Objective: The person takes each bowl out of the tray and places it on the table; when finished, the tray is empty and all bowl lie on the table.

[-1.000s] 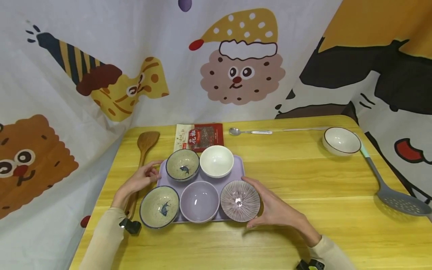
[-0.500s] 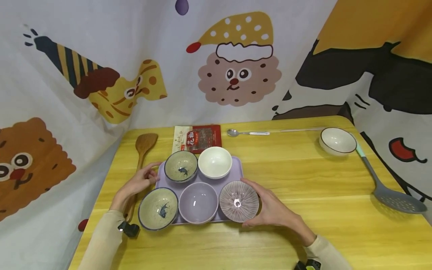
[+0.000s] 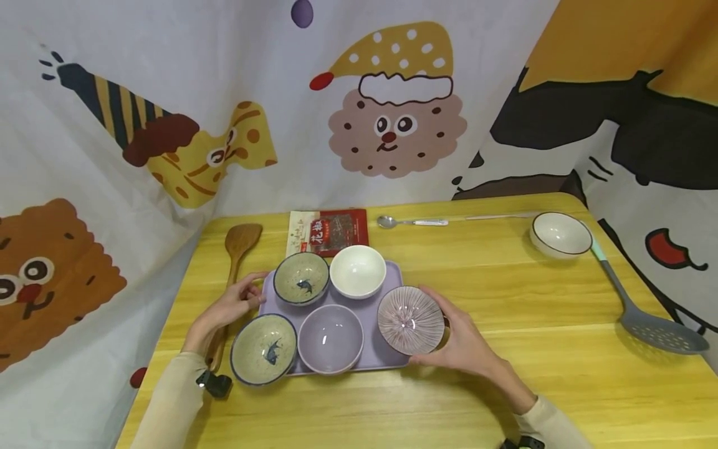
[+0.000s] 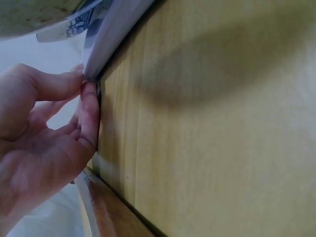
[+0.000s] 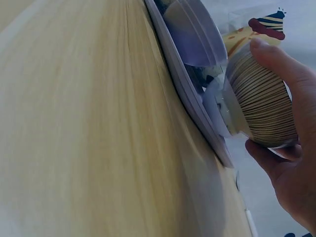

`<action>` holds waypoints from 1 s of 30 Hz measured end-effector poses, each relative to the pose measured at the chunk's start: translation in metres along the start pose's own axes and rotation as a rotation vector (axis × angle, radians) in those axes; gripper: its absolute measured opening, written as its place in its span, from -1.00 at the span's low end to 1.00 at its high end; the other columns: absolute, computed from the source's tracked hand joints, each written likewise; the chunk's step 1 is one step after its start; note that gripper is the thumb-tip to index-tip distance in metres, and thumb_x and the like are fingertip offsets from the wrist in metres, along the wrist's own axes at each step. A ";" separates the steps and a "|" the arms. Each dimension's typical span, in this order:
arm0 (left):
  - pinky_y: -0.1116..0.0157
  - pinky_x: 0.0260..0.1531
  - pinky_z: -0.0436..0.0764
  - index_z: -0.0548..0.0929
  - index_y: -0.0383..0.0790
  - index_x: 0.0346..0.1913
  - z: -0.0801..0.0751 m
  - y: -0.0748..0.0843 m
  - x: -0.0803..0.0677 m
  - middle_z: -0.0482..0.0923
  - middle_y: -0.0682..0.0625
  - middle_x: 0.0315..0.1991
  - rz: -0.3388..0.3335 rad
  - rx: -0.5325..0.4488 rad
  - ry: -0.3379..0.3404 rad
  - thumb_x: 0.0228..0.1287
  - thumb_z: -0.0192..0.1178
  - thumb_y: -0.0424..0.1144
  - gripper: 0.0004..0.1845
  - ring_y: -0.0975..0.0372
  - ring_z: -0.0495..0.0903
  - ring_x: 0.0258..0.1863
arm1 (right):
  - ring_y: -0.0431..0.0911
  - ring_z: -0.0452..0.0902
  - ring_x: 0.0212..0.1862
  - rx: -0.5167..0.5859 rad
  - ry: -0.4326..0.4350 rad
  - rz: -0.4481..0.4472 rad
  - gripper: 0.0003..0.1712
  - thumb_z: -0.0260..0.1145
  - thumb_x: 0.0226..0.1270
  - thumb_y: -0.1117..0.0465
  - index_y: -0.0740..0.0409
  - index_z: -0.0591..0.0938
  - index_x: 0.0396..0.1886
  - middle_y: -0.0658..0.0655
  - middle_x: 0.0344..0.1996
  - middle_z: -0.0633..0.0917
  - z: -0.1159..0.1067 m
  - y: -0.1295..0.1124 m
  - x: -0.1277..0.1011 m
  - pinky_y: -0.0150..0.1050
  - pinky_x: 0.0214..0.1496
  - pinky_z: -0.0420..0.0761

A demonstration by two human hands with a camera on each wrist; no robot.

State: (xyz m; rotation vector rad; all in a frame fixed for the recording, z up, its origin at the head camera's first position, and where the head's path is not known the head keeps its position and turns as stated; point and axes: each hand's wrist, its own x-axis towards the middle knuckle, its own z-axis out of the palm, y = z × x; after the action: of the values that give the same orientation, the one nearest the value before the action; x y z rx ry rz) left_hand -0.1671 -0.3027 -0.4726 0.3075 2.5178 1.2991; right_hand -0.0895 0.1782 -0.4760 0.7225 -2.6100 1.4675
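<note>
A lilac tray [image 3: 391, 356] lies on the yellow wooden table. On it stand a fish-pattern bowl [image 3: 301, 278], a white bowl [image 3: 358, 270], a lilac bowl [image 3: 331, 338] and a second fish bowl [image 3: 264, 348] at its front left corner. My right hand [image 3: 455, 340] grips a striped bowl [image 3: 411, 320] and holds it tilted, lifted off the tray's right end; the right wrist view shows this striped bowl [image 5: 261, 101] clear of the tray [image 5: 190, 94]. My left hand [image 3: 231, 305] pinches the tray's left edge [image 4: 111, 37] between thumb and fingers [image 4: 90, 116].
A wooden spatula [image 3: 235, 255] lies under my left hand. A red spice packet [image 3: 330, 229] and a metal spoon [image 3: 412, 221] lie behind the tray. At the far right stand a dark-rimmed white bowl [image 3: 560, 234] and a grey slotted spoon [image 3: 645, 305]. Cartoon-print cloth surrounds the table.
My right hand has lifted the striped bowl off the tray, tilted it and carried it slightly right and back. My left hand has stayed on the tray's edge.
</note>
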 end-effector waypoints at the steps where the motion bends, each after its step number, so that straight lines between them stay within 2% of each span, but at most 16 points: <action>1: 0.41 -0.34 0.48 0.28 -0.39 0.48 0.000 0.000 0.000 0.50 -0.22 -0.22 0.003 0.001 0.000 0.38 0.16 -0.46 -0.37 0.23 0.44 -0.33 | 0.08 0.59 0.21 0.001 0.017 0.008 0.47 0.82 -0.43 -0.05 0.02 0.23 0.58 0.17 0.34 0.55 -0.002 0.001 -0.001 -0.02 0.22 0.61; 6: 0.41 -0.35 0.49 0.29 -0.40 0.47 0.000 -0.001 0.001 0.52 -0.23 -0.24 0.015 0.005 0.000 0.39 0.15 -0.48 -0.39 0.23 0.46 -0.34 | 0.04 0.57 0.20 -0.006 0.095 0.040 0.48 0.83 -0.45 0.03 0.06 0.23 0.58 0.21 0.33 0.55 -0.013 0.003 -0.007 -0.33 0.18 0.60; 12: 0.41 -0.36 0.48 0.31 -0.41 0.45 0.001 -0.003 0.001 0.51 -0.24 -0.25 0.022 0.002 0.004 0.38 0.15 -0.50 -0.40 0.26 0.45 -0.36 | -0.22 0.51 0.19 -0.062 0.195 0.085 0.48 0.84 -0.46 0.14 0.07 0.24 0.58 0.30 0.32 0.52 -0.031 0.008 -0.016 -0.58 0.14 0.48; 20: 0.40 -0.36 0.50 0.32 -0.41 0.45 0.003 -0.002 0.000 0.51 -0.25 -0.25 0.022 -0.021 0.016 0.35 0.15 -0.51 -0.39 0.25 0.45 -0.36 | -0.49 0.44 0.12 -0.079 0.304 0.183 0.45 0.81 -0.41 0.26 0.04 0.22 0.59 0.38 0.33 0.49 -0.053 0.018 -0.037 -0.66 0.07 0.47; 30: 0.40 -0.35 0.50 0.29 -0.41 0.47 0.004 -0.005 0.002 0.51 -0.23 -0.23 0.006 -0.017 0.013 0.36 0.17 -0.48 -0.37 0.24 0.45 -0.35 | -0.56 0.38 0.08 -0.078 0.424 0.308 0.42 0.76 -0.34 0.38 0.06 0.19 0.61 0.46 0.31 0.45 -0.070 0.033 -0.065 -0.74 0.05 0.41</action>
State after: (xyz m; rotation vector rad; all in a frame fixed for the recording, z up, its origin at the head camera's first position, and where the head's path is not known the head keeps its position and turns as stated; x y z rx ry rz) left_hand -0.1675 -0.3022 -0.4788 0.3047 2.5166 1.3284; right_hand -0.0579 0.2734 -0.4817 -0.0103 -2.4944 1.3867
